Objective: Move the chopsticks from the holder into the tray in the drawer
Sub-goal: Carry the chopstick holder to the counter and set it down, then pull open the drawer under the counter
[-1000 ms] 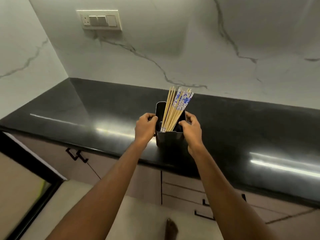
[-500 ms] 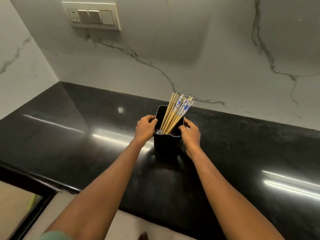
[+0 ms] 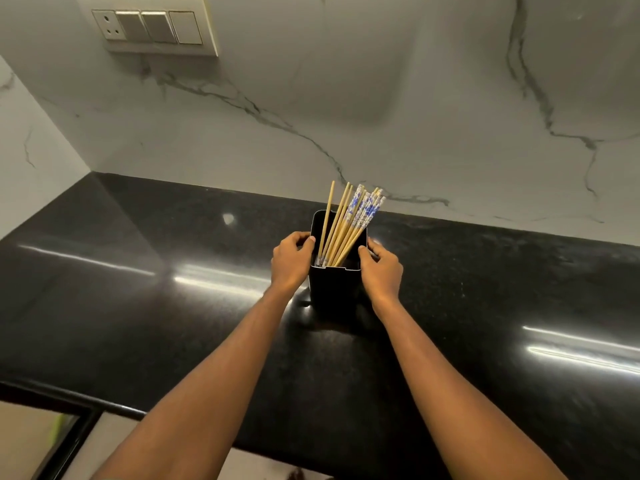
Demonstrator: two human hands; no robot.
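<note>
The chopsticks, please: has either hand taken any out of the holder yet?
No, the chopsticks all stand in the holder, which both hands grip by its sides.

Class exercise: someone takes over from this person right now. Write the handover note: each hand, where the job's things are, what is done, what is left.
Left hand: wrapped on the left side of the black rectangular holder.
Right hand: gripping the holder's right side.
Holder: upright on the glossy black stone countertop, near the marble wall.
Wooden chopsticks, some with blue-and-white patterned tops: all in the holder, leaning right.
Done: nothing moved yet.
Left: drawer and tray are out of view; get to them and transfer every chopstick.
</note>
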